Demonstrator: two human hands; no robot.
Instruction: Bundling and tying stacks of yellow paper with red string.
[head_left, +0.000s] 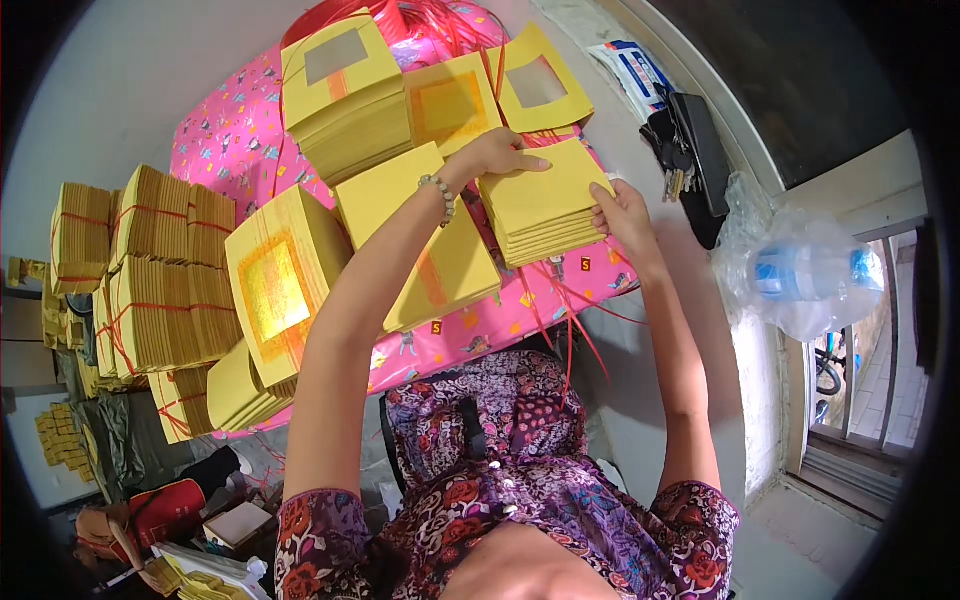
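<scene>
A stack of folded yellow paper sheets (548, 198) lies on the right part of the table, its layered near edge facing me. At its far left edge, my left hand (495, 155) grips it, with the thumb on top and the other fingers partly hidden. My right hand (622, 215) is closed on its right side, thumb over the upper edge and fingers along the layers. Left of this stack, beneath my left forearm, is a larger yellow paper stack (465, 270). Beyond it lies a yellow paper pile with an orange-gold square (447, 105).
A pink patterned cloth (400, 362) covers the table. At left are a gold-square stack (275, 287) and several red-tied yellow bundles (180, 310). A tall stack (350, 110) and red strings (430, 25) lie at the back. Keys (678, 175) and a plastic-wrapped bottle (800, 272) sit right.
</scene>
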